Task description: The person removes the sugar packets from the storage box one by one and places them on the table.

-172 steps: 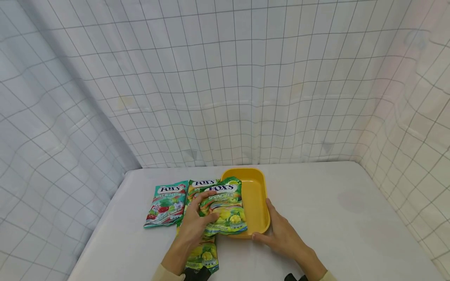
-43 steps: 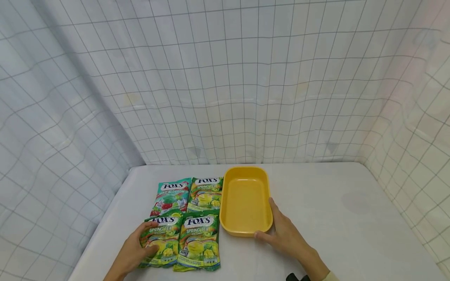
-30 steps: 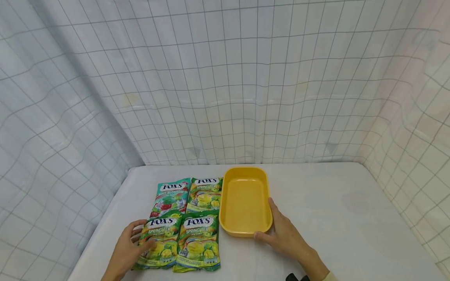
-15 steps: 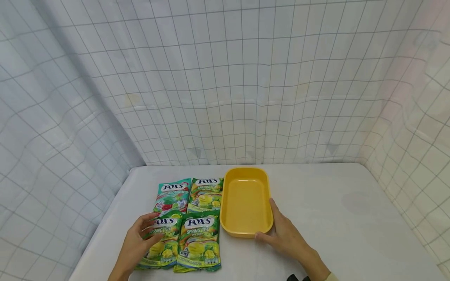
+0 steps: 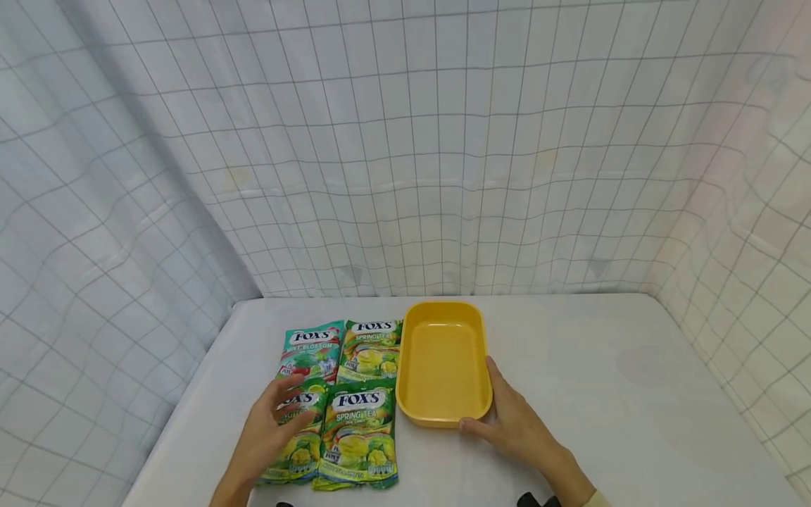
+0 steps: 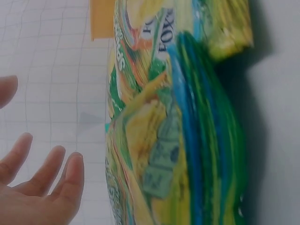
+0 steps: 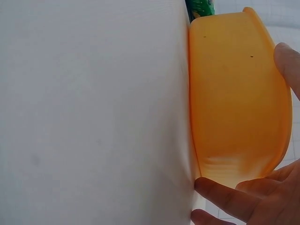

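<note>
Four bags would exceed the count, so several Fox's candy bags lie in two rows on the table's left half. A teal Mint Blossom bag [image 5: 312, 352] and a green Spring Tea bag [image 5: 370, 352] form the back row. In front lie another Spring Tea bag [image 5: 300, 451] and one to its right, the front right bag [image 5: 357, 436]. My left hand [image 5: 269, 422] hovers over the front left bag, thumb and fingers spread, nothing held. My right hand [image 5: 516, 422] grips the near right corner of a yellow tray [image 5: 443, 419], thumb at its near rim, fingers along its side.
The white-covered table [image 5: 608, 394] extends to the right of the tray. A white gridded curtain [image 5: 443, 155] hangs behind it and along both sides. The tray stands close beside the right-hand bags.
The Spring Tea bag my left hand held over the tray now lies front left, released. That hand has since lifted and shifted right. My right hand keeps its place on the tray.
</note>
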A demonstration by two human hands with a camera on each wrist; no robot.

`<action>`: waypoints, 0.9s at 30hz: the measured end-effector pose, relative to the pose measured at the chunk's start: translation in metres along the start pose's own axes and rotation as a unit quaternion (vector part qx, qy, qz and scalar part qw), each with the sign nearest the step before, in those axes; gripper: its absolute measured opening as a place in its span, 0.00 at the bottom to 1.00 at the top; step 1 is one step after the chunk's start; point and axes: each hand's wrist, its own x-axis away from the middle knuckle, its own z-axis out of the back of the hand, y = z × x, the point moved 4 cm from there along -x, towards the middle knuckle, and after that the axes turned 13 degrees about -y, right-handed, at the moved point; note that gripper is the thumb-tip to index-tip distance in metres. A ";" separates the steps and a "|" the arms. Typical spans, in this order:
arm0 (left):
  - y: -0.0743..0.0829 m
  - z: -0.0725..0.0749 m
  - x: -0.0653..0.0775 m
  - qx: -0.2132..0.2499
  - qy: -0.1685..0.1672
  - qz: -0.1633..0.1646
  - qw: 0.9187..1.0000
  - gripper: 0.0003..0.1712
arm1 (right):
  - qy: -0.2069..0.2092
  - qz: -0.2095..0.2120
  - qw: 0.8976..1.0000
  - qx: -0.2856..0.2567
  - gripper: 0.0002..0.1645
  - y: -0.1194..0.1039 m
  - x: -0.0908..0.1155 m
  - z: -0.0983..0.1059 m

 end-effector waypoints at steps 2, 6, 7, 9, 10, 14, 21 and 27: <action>0.003 -0.004 -0.002 -0.001 0.001 -0.005 1.000 0.37 | 0.000 0.002 1.000 0.000 0.79 0.000 0.000 0.001; 0.006 -0.011 -0.006 -0.008 0.001 -0.027 1.000 0.38 | 0.002 0.004 1.000 0.011 0.79 0.000 0.000 0.003; 0.008 -0.012 -0.007 -0.009 0.001 -0.034 0.999 0.38 | 0.002 0.004 1.000 0.015 0.79 0.000 0.000 0.003; 0.010 -0.015 -0.009 -0.003 -0.004 -0.040 0.999 0.37 | 0.004 0.007 1.000 0.025 0.79 -0.001 0.001 0.005; 0.012 -0.017 -0.010 0.000 -0.007 -0.043 0.999 0.37 | 0.005 0.006 1.000 0.028 0.79 -0.002 0.001 0.006; 0.019 -0.024 -0.016 0.022 -0.023 -0.054 0.998 0.34 | 0.018 0.003 0.999 0.031 0.77 -0.004 0.002 0.011; 0.027 -0.038 -0.024 0.033 -0.039 -0.081 0.995 0.34 | 0.055 0.010 0.998 0.038 0.73 -0.011 0.003 0.018; 0.038 -0.050 -0.027 0.007 -0.040 -0.107 0.993 0.33 | 0.088 0.039 0.993 0.062 0.70 -0.016 0.007 0.021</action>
